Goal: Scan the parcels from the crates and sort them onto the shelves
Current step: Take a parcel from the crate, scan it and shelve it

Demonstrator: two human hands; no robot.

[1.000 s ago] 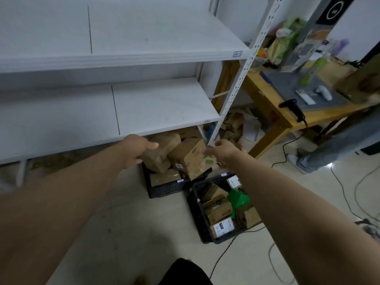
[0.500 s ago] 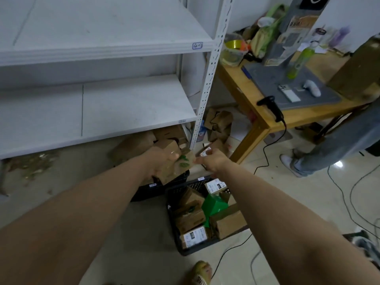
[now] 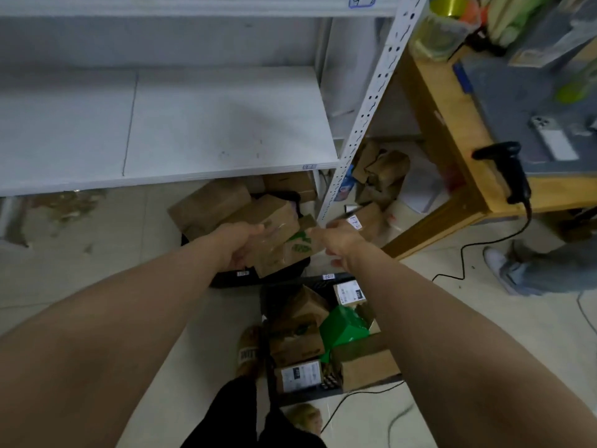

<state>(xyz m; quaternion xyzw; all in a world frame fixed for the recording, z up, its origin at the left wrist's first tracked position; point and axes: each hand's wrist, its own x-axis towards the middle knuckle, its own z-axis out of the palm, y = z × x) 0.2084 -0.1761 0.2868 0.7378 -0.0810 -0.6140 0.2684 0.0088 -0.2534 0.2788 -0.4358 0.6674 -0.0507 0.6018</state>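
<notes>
Two hands on one box: my left hand (image 3: 240, 250) curls its fingers round the left side of a brown cardboard parcel (image 3: 281, 234) with green print, and my right hand (image 3: 342, 244) grips the right end, fingertips mostly hidden behind the box. The parcel hangs in the air just above the far black crate (image 3: 226, 281), where more brown boxes are piled. The near crate (image 3: 307, 396), close by my feet, holds further boxes and a green parcel (image 3: 344, 324). A white shelf (image 3: 210, 140) sits above and behind the far crate. On the wooden table (image 3: 452, 163) to the right, a black barcode scanner (image 3: 513, 169) lies at the edge, its cable trailing to the floor.
</notes>
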